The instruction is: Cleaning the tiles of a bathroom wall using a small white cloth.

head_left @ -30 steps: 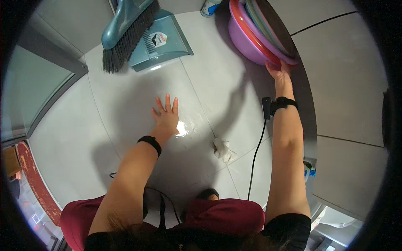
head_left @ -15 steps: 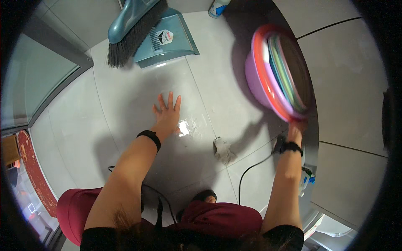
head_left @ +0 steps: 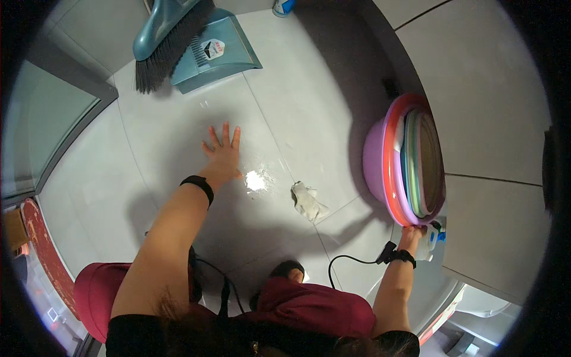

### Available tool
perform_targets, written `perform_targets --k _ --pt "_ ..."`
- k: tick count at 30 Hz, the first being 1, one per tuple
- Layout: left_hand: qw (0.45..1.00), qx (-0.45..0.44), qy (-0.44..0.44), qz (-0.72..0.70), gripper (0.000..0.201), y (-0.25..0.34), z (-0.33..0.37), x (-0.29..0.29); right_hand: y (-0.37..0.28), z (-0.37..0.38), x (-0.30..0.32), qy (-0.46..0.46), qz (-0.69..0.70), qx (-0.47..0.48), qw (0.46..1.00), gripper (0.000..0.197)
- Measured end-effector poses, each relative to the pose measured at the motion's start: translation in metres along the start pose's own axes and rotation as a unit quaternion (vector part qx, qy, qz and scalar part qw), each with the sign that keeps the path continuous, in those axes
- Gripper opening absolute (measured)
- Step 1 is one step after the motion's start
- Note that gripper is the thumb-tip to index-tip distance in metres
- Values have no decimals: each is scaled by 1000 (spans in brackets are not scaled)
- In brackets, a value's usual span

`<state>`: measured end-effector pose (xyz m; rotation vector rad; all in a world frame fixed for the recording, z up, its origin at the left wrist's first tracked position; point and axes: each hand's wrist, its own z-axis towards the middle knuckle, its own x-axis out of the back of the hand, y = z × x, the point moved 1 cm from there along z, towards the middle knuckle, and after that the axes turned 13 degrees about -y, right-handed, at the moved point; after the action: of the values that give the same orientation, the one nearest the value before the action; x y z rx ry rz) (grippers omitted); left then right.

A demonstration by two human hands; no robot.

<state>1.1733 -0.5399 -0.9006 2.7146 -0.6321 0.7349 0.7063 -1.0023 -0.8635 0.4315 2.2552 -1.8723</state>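
My left hand (head_left: pixel 222 159) hovers over or rests on the pale floor tiles, fingers spread and holding nothing; whether it touches the floor I cannot tell. Just right of it, a wet patch (head_left: pixel 258 182) glares in the light. At the right, my right hand (head_left: pixel 411 234) grips the near rim of a nested stack of plastic basins (head_left: pixel 375 159). The outermost is purple, with a red rim and several coloured rims inside it. The stack is tilted on its side by the cabinet. A crumpled, damp-looking grey-white cloth (head_left: pixel 307 201) lies between my hands.
A blue-grey dustpan (head_left: pixel 229 56) and a dark-bristled broom (head_left: pixel 169 44) stand at the far left. A spray can or bottle (head_left: pixel 284 7) is at the back wall. A black cable (head_left: pixel 351 257) runs near my right wrist. White cabinet panels (head_left: pixel 488 232) border the right side.
My right hand has brought the stack of basins nearer to me along the cabinet. My left hand stays spread; the whole view has shifted slightly.
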Motion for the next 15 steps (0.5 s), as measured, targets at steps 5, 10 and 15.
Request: perform_targets --k 5,10,15 --pt "1000 -10 -5 4 130 5 -1 7 2 38 33 -61 25 -5 998 40" --pt "1000 -14 2 1 129 1 -5 5 11 -2 18 -232 -213 116 942 21" --pt "1000 -14 11 -3 129 1 -6 6 77 -163 -66 -78 -345 -66 933 16"
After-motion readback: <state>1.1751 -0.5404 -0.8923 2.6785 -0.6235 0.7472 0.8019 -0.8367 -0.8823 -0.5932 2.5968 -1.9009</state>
